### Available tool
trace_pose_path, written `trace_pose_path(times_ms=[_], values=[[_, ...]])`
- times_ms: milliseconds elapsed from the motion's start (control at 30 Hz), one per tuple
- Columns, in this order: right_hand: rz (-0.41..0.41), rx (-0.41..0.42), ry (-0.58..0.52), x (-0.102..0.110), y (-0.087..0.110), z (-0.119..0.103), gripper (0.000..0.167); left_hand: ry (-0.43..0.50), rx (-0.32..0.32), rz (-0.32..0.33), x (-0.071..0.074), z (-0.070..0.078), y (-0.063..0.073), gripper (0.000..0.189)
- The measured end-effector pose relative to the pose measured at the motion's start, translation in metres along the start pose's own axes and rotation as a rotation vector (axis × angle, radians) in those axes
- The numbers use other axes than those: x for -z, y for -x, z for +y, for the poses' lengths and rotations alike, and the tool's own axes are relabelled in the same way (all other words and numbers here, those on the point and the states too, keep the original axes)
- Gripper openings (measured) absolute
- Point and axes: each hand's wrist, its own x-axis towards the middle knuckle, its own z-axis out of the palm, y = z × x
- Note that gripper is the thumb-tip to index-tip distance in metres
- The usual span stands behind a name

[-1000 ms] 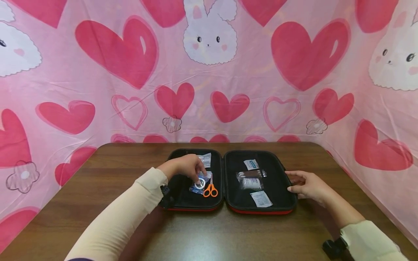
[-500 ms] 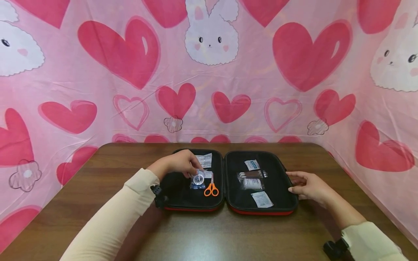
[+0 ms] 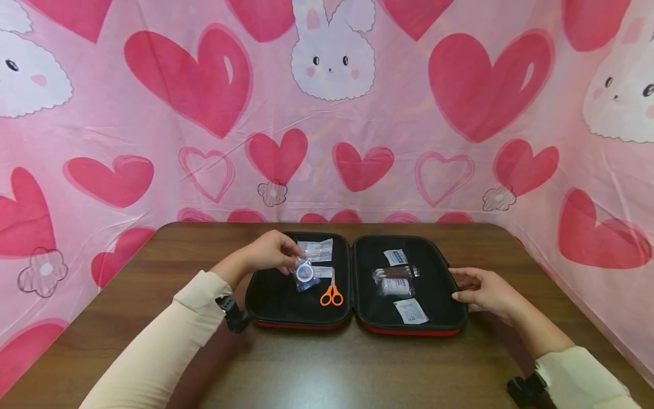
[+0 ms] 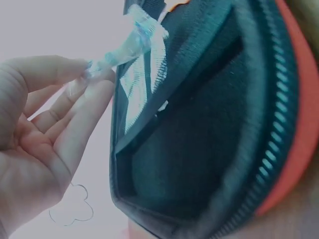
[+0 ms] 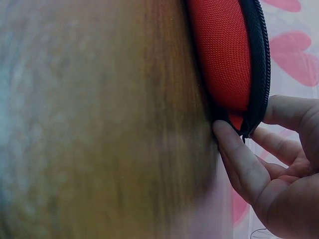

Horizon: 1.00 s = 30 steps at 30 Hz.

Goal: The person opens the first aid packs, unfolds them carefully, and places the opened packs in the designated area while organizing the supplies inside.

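A black-lined zippered case (image 3: 296, 315) with a red shell lies unfolded on the table. Above its left half, my left hand (image 3: 268, 251) pinches a clear plastic packet (image 3: 305, 272) with a white ring-shaped roll inside. In the left wrist view the crinkled packet (image 4: 132, 47) hangs from thumb and fingertips. Orange-handled scissors (image 3: 331, 295) lie in that half, near a white packet (image 3: 318, 250). At the right side, my right hand (image 3: 485, 292) grips the case's edge; in the right wrist view its fingers (image 5: 239, 159) lie under the red shell (image 5: 222, 55).
In the right half lie a small white-and-blue sachet (image 3: 395, 257), a pack of cotton swabs (image 3: 395, 272), a wrapped white roll (image 3: 395, 287) and a paper sachet (image 3: 411, 311). A brown wooden table (image 3: 306, 375) bears the case; a pink heart-print cloth (image 3: 357, 125) hangs behind.
My left hand has lifted the packet with the white roll and drawn it left, away from the scissors. My right hand stays on the case's edge.
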Motion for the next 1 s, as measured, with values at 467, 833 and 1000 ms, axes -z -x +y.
trace_pose_path(times_ms=[467, 833, 1000], values=[[-0.006, -0.002, -0.014, 0.0, 0.0, 0.0, 0.07, 0.088, 0.037, 0.002, 0.008, -0.016, 0.022, 0.042], [-0.006, 0.009, -0.029, 0.0, 0.0, 0.0, 0.071, 0.14, 0.018, 0.041, 0.016, -0.029, 0.044, 0.041], [-0.006, 0.006, -0.032, -0.001, 0.0, 0.0, 0.07, 0.164, 0.032, 0.077, 0.019, -0.033, 0.051, 0.039]])
